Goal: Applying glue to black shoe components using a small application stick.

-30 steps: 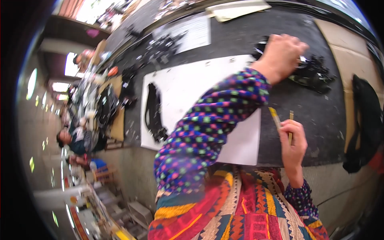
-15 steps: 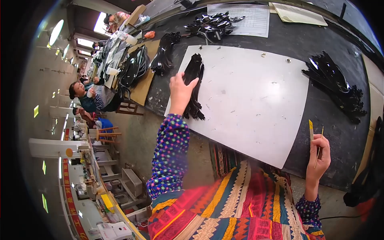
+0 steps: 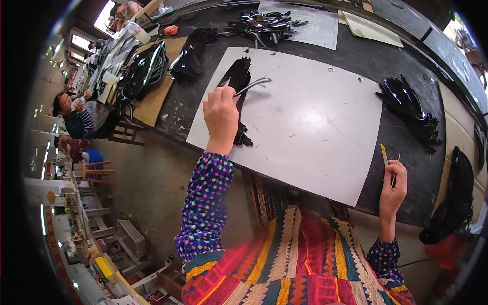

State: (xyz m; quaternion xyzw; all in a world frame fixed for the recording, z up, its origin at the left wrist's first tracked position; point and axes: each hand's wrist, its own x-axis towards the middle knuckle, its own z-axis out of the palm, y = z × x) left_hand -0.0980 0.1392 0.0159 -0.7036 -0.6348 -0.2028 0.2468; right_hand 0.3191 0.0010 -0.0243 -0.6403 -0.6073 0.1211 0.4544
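On the white board [image 3: 305, 127] lies a bundle of flat black strips [image 3: 239, 71], along its left side. My left hand [image 3: 221, 116] is closed above that bundle, pinching a thin dark strip [image 3: 258, 84] whose grey split end sticks out to the right. To the right of the board, my right hand [image 3: 394, 189] is closed around a flat stick with a yellow tip [image 3: 384, 152]. A second thin rod [image 3: 392, 184] runs through the same fingers. Whether the two pieces are joined cannot be seen.
A fanned bunch of glossy black strips [image 3: 409, 109] lies right of the board. More black strips [image 3: 259, 25] rest on a printed sheet [image 3: 325, 31] at the back, and others [image 3: 192, 56] to the left. A seated co-worker [image 3: 81, 114] is at the far left.
My left hand was open over the black bundle; its fingers have closed and now hold a strip lifted at one end. My right hand keeps its grip. The whole view has shifted slightly.
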